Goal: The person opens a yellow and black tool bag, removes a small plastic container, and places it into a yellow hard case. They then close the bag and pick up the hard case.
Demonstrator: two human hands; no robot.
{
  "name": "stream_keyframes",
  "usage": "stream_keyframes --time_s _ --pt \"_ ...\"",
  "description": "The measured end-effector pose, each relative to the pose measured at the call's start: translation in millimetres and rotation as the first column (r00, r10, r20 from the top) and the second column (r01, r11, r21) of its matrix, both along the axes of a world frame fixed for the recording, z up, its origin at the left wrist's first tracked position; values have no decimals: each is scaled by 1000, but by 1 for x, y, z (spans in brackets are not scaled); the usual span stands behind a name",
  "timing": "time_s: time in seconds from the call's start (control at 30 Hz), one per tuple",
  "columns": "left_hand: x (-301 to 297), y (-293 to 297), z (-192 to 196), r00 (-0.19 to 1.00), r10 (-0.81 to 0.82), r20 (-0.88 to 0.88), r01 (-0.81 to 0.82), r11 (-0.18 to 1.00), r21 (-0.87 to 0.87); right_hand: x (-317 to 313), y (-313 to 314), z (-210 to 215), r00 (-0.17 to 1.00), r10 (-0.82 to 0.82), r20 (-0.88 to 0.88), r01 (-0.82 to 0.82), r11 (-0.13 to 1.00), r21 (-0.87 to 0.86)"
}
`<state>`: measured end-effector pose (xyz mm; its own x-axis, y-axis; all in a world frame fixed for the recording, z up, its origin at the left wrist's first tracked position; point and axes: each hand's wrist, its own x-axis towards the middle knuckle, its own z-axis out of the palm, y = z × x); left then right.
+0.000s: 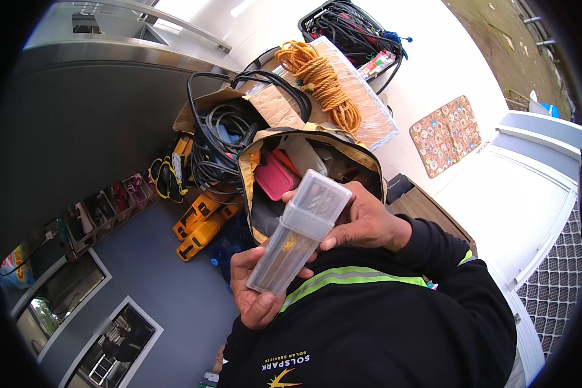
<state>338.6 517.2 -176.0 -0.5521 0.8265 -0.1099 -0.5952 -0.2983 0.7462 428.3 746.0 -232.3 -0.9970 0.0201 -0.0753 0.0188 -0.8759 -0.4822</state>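
I hold a long, clear plastic case tilted in front of my chest. Thin gold-brown pieces, like drill bits, show dimly through its walls. My left hand is closed around the lower end, and my right hand grips the upper end, thumb along its side. Just beyond the case gapes a tan and black tool bag. Inside it lie a pink plastic box, a pale grey case and other tools partly hidden.
Coiled black cables spill from a cardboard box left of the bag. Yellow and black power tools lie below them. Behind are bundled orange rope and a black crate of cables. A patterned mat lies on the pale floor.
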Motion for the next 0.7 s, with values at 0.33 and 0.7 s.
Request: stream_keyframes --time_s 0.33,0.7 --pt "24 18 -9 949 -49 -312 -92 902 -421 -1 -27 -4 998 -60 1 60 998 17" --pt "-39 46 16 934 165 -318 -254 930 -264 19 -18 28 904 424 47 -426 903 51"
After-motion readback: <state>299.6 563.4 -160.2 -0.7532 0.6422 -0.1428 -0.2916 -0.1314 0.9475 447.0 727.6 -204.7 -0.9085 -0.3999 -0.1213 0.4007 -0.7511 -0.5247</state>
